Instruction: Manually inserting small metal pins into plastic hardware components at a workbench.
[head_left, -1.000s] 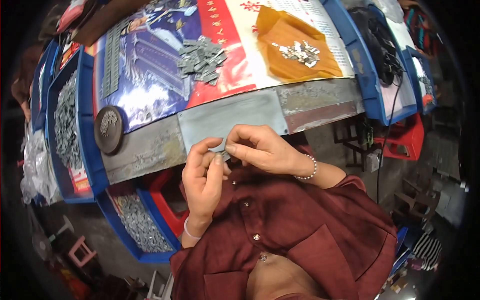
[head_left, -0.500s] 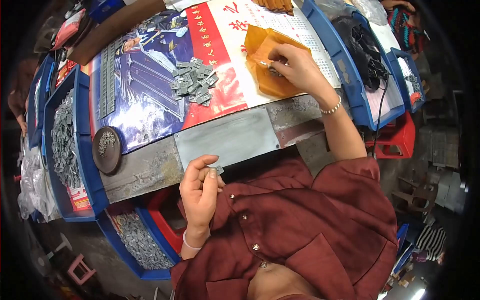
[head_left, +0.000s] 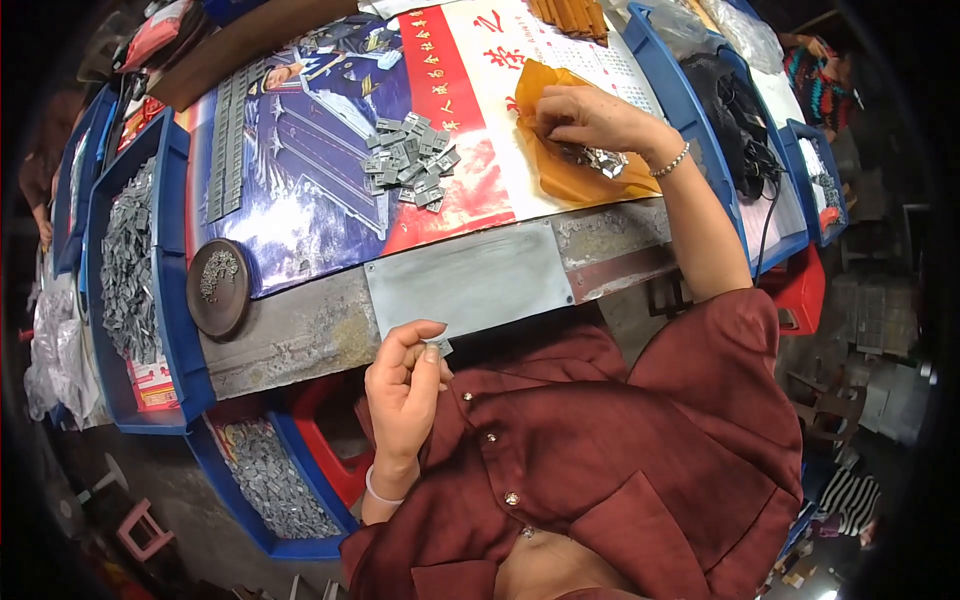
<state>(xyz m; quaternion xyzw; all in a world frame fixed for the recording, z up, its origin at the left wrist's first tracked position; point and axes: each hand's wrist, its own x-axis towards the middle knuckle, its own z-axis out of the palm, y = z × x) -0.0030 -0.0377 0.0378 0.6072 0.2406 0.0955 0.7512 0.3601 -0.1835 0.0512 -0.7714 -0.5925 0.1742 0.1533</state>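
My left hand (head_left: 403, 385) is in front of the table edge, thumb and forefinger pinched on a small flat grey metal piece (head_left: 444, 348). My right hand (head_left: 595, 122) hovers over a sheet of orange-brown paper (head_left: 630, 188) at the table's right, fingers curled together and pointing down. Whatever its fingertips hold is hidden. Shiny small metal parts (head_left: 605, 161) lie on the paper beneath that hand. Similar grey pieces (head_left: 408, 160) form a loose pile on the poster left of the paper. Others stand in a long neat row (head_left: 228, 140) further left.
A round brown dish (head_left: 218, 312) of tiny parts sits at the table's left corner. Blue bins (head_left: 178, 310) of grey pieces flank the left side; another blue bin (head_left: 690, 110) with black material stands right. A bare metal plate (head_left: 470, 275) covers the front edge.
My right hand has shifted slightly left over the paper, and more of the shiny parts show beneath it. The left hand keeps its pinch on the grey piece. The view has shifted slightly.
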